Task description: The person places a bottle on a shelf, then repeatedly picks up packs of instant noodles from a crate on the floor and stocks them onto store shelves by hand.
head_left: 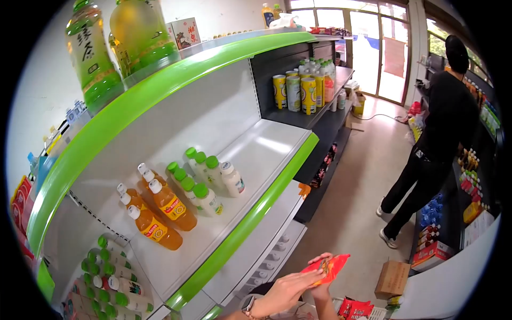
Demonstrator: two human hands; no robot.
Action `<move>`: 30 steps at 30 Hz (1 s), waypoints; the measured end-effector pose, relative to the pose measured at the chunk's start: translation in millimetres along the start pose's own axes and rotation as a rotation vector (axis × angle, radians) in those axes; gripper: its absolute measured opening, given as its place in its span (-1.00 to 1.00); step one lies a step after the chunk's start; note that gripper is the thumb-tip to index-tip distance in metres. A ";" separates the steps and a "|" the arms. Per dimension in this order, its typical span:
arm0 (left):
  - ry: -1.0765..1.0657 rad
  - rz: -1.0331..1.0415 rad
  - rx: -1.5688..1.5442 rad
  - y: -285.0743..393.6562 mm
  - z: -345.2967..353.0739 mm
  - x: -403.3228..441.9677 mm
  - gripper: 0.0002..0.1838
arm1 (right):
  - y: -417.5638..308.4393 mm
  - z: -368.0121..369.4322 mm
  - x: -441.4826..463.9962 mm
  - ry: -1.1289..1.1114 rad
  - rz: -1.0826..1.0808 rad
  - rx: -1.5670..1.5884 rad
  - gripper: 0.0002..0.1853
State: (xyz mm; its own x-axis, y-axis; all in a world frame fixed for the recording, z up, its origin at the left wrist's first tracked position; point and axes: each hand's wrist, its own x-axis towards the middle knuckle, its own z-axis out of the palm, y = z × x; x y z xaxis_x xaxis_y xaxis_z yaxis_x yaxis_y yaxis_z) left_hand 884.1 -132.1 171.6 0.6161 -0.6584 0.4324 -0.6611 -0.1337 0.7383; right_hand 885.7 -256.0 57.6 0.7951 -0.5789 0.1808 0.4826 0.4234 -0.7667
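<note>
A shiny red snack packet (333,268) is held between my two hands in front of the shelves, at the bottom of the view. My left hand (290,290), with a watch on its wrist, presses its fingers along the packet's near side. Around the packet's back and underside goes my right hand (320,293), its fingertips showing at the top edge. Below the hands, more red packets (354,309) lie in a white basket (377,313).
Orange drink bottles (173,205) and white bottles with green caps (205,197) stand on the white shelf (240,224). Yellow cans (308,96) stand on a dark shelf beyond. A person in black (440,122) stands in the aisle; a cardboard box (393,278) sits on the floor.
</note>
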 end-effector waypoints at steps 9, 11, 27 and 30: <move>0.091 -0.295 -0.296 -58.1 2.5 56.9 -0.62 | 28.0 4.1 97.2 0.028 -0.342 -0.229 -0.72; 0.186 -0.296 -0.304 -86.3 -0.1 66.4 -0.63 | 34.7 19.4 130.4 0.045 -0.088 0.093 -0.69; 0.470 -0.306 0.101 -78.5 -134.7 206.5 -0.08 | 97.5 307.2 407.3 -0.479 0.351 0.027 -0.33; 0.366 -0.420 0.203 -82.9 -133.0 235.3 -0.14 | 134.3 342.0 428.6 -0.586 0.416 -0.145 -0.29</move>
State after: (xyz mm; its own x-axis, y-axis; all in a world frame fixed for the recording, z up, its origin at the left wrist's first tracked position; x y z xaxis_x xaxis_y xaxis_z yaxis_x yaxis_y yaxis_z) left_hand 1140.8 -177.4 281.0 0.9266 -0.2250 0.3014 -0.3749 -0.4902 0.7869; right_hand 1417.0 -209.0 242.8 0.9875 0.0945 0.1261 0.0772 0.4072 -0.9101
